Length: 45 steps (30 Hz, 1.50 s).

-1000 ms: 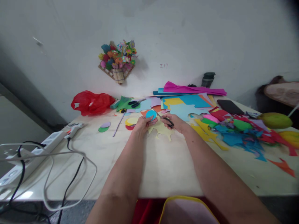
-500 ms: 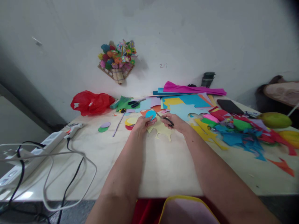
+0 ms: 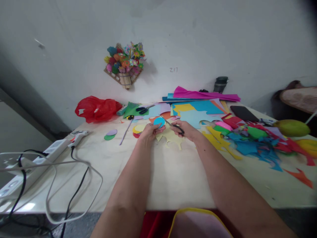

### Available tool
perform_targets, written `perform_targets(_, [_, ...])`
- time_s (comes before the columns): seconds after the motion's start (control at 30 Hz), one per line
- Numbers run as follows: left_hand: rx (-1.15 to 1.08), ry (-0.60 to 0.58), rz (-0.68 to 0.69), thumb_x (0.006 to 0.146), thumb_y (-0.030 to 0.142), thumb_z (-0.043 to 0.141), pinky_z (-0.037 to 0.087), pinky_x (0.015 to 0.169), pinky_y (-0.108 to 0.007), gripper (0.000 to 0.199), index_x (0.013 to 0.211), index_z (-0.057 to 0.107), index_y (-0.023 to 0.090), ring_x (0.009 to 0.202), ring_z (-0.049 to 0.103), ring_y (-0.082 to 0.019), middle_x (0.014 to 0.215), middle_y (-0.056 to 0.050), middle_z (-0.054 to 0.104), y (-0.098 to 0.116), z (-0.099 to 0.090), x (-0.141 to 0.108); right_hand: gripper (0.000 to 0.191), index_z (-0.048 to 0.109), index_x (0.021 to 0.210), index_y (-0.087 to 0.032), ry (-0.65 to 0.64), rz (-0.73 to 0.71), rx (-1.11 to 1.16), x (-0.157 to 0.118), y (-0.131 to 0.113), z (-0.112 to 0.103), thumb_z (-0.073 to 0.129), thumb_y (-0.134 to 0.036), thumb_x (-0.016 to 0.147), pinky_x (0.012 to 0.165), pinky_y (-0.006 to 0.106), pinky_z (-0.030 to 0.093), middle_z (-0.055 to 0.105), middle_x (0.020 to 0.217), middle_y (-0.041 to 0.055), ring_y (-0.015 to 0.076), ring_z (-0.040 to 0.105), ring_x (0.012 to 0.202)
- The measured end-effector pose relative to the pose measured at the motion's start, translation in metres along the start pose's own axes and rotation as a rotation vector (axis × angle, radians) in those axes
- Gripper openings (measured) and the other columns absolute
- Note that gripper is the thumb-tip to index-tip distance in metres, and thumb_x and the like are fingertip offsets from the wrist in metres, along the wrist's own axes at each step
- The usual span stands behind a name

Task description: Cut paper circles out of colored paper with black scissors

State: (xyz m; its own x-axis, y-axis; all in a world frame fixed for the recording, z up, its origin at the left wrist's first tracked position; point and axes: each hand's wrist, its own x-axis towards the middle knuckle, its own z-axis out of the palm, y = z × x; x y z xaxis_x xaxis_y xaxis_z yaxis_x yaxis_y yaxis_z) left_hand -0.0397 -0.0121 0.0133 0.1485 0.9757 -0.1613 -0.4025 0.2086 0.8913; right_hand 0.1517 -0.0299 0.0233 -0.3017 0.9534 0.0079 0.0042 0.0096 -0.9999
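Note:
Between its thumb and fingers, my left hand (image 3: 150, 131) pinches a blue paper circle (image 3: 159, 122) above the table. My right hand (image 3: 186, 130) is closed around the dark handles of a pair of scissors (image 3: 178, 129), whose blades point left toward the circle's right edge. Whether the blades touch the paper is too small to tell. Under both hands lies a pale yellow paper scrap (image 3: 174, 140) with round cut-outs. Just left of my left hand are yellow and red paper circles (image 3: 138, 129), partly overlapping.
Left on the table are green and purple circles (image 3: 110, 135), a red plastic bag (image 3: 96, 109) and a power strip (image 3: 37, 165) with cables. Behind lie second scissors (image 3: 143, 109) and paper sheets (image 3: 198, 112). A heap of colourful scraps (image 3: 255, 142) and a phone (image 3: 244, 113) lie right.
The blue circle and my left hand have shifted very slightly left. My right hand and the scissors stay practically in place.

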Motion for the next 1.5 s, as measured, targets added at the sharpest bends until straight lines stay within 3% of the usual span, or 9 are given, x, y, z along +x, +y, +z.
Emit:
perform_targets(0.43, [-0.029, 0.002, -0.041, 0.081, 0.000, 0.058, 0.058, 0.055, -0.019, 0.023, 0.103, 0.066, 0.006, 0.069, 0.074, -0.019, 0.084, -0.014, 0.075, 0.000, 0.000, 0.000, 0.021, 0.057, 0.085, -0.017, 0.012, -0.006, -0.077, -0.001, 0.000, 0.001, 0.069, -0.025, 0.071, 0.035, 0.020, 0.027, 0.047, 0.044, -0.0059, 0.0086, 0.038, 0.038])
perform_targets(0.87, [-0.038, -0.012, -0.066, 0.081, 0.000, 0.055, 0.056, 0.051, -0.018, 0.011, 0.081, 0.065, 0.006, 0.057, 0.070, -0.015, 0.073, -0.012, 0.073, 0.001, -0.002, -0.001, 0.022, 0.059, 0.088, -0.016, -0.048, -0.007, -0.088, 0.001, 0.006, -0.004, 0.069, -0.029, 0.074, 0.036, 0.020, 0.028, 0.049, 0.045, -0.0053, 0.0080, 0.039, 0.038])
perform_targets(1.23, [-0.017, -0.023, -0.031, 0.078, 0.003, 0.057, 0.058, 0.053, -0.022, 0.012, 0.086, 0.065, 0.007, 0.064, 0.072, -0.019, 0.074, -0.012, 0.073, -0.001, -0.003, 0.000, 0.024, 0.060, 0.086, -0.016, -0.039, -0.023, -0.112, 0.000, 0.006, -0.003, 0.071, -0.032, 0.072, 0.037, 0.021, 0.028, 0.051, 0.046, -0.0048, 0.0087, 0.040, 0.038])
perform_targets(1.4, [-0.003, 0.000, 0.019, 0.073, 0.004, 0.059, 0.060, 0.062, -0.027, 0.027, 0.099, 0.065, 0.006, 0.074, 0.073, -0.022, 0.081, -0.013, 0.074, -0.002, 0.001, 0.001, 0.025, 0.060, 0.086, -0.016, -0.026, 0.009, -0.103, 0.002, 0.006, -0.001, 0.071, -0.033, 0.072, 0.037, 0.020, 0.028, 0.050, 0.045, -0.0054, 0.0082, 0.039, 0.037])
perform_targets(1.5, [0.001, 0.016, 0.049, 0.071, 0.006, 0.060, 0.059, 0.060, -0.026, 0.028, 0.098, 0.064, 0.006, 0.071, 0.072, -0.021, 0.078, -0.011, 0.073, -0.004, 0.002, 0.003, 0.025, 0.059, 0.088, -0.016, -0.011, 0.014, -0.092, 0.003, 0.008, -0.001, 0.071, -0.031, 0.072, 0.036, 0.020, 0.028, 0.050, 0.045, -0.0058, 0.0079, 0.038, 0.037])
